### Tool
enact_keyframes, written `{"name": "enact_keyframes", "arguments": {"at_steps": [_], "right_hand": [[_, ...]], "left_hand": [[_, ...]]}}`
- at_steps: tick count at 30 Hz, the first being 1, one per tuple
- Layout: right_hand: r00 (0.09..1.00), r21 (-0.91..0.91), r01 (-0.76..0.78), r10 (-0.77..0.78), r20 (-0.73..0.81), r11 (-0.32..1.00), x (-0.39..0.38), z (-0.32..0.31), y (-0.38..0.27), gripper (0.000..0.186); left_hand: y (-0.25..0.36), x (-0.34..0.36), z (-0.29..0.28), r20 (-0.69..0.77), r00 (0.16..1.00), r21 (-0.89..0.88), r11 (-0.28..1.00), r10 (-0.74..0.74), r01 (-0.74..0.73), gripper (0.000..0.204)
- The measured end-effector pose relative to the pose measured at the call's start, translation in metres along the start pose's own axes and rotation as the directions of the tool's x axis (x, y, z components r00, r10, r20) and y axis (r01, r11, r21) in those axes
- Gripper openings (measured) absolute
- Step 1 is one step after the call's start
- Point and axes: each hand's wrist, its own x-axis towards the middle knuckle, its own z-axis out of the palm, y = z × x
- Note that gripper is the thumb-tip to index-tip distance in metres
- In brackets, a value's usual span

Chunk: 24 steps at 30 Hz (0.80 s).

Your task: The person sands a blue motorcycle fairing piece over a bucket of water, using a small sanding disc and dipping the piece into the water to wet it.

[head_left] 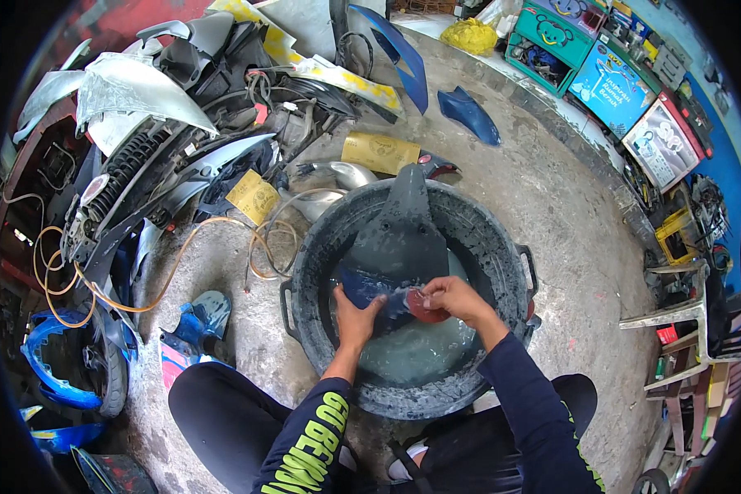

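Observation:
Between my knees stands a round black tub [329, 387] with side handles, holding cloudy water [416, 354]. A dark grey and blue motorcycle body panel [399, 243] leans in it, its narrow end resting over the far rim. At the panel's wet, blue lower left edge, my left hand [356, 319] grips it, thumb on the face. My right hand [457, 300] pinches a dark red piece of sandpaper [425, 308] against the panel's lower part. A pale, scuffed patch shows beside the sandpaper.
Yellow sandpaper sheets [379, 152] lie beyond the tub. At the left, a stripped motorcycle [123, 177] and loose panels [140, 90] stand near a coiled orange hose [173, 272]. A blue panel [469, 115] lies far off; a pale plastic chair [675, 309] stands right.

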Motion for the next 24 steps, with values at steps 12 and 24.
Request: {"name": "enact_keyframes", "arguments": {"at_steps": [12,24], "right_hand": [[0.976,-0.601,-0.203,0.210,-0.060,0.773,0.024,-0.028,0.119,0.019],[0.985,-0.146,-0.151,0.137,-0.100,0.978,0.014,0.000,0.053,0.018]], "left_hand": [[-0.005,0.013,0.000,-0.180,0.981,-0.215,0.976,-0.076,0.036,0.039],[0.004,0.001,-0.014,-0.060,0.994,-0.058,0.994,-0.096,0.092,0.071]]}}
